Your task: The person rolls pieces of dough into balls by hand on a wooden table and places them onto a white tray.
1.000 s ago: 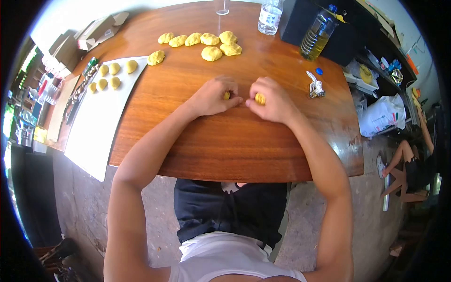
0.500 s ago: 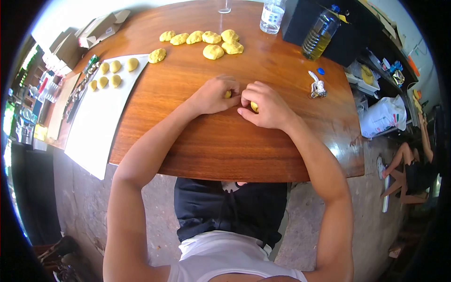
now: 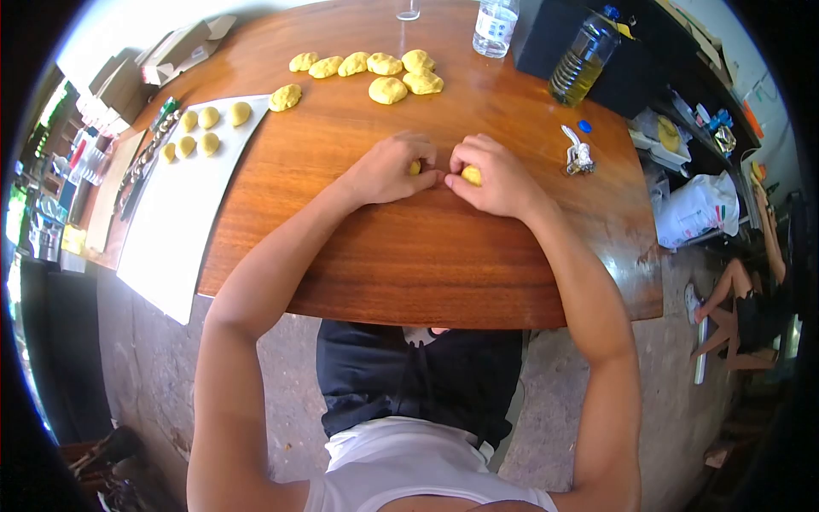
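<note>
My left hand (image 3: 388, 169) and my right hand (image 3: 493, 175) rest side by side on the wooden table (image 3: 409, 256), fingertips nearly touching. Each is curled over a small yellow dough piece: one (image 3: 414, 168) under the left fingers, another (image 3: 471, 176) under the right. Most of each piece is hidden by the fingers. Farther back lies a cluster of several yellow dough lumps (image 3: 388, 89). At the left, a white sheet (image 3: 175, 222) carries several small rounded dough pieces (image 3: 207, 119).
A water bottle (image 3: 495, 26) and an oil bottle (image 3: 582, 64) stand at the back right, with a blue cap (image 3: 583, 127) and a small metal tool (image 3: 577, 158) nearby. Boxes (image 3: 175, 51) sit at the back left. Another person's legs (image 3: 738, 299) show at the right.
My right hand slid back toward me and leftward half a second ago, then returned forward beside the left. The left hand has stayed almost in place.
</note>
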A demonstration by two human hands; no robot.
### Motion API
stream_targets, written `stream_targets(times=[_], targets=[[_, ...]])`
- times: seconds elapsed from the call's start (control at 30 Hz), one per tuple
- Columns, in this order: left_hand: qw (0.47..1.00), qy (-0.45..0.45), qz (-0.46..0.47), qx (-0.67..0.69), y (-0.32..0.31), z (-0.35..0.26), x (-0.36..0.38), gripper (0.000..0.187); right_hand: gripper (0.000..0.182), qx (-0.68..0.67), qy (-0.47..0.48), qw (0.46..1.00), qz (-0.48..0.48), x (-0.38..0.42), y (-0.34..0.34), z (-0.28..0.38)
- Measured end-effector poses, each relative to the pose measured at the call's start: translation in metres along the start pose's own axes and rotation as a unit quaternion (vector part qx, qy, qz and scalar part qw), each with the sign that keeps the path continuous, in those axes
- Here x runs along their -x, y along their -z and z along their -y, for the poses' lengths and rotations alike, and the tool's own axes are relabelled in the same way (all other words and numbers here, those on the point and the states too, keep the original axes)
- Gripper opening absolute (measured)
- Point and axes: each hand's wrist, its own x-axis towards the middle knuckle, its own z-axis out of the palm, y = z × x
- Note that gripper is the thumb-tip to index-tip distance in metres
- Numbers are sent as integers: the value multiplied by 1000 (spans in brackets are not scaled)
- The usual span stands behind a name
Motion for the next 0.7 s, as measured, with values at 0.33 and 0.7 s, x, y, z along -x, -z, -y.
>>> stream_targets(times=[0.33, 0.7], targets=[[1000, 17, 13, 4, 2, 0, 0, 22, 19, 18, -8, 1000, 0, 4, -4, 9], [1000, 6, 7, 6, 0, 1, 0, 23, 17, 7, -10, 1000, -11, 3, -3, 0]])
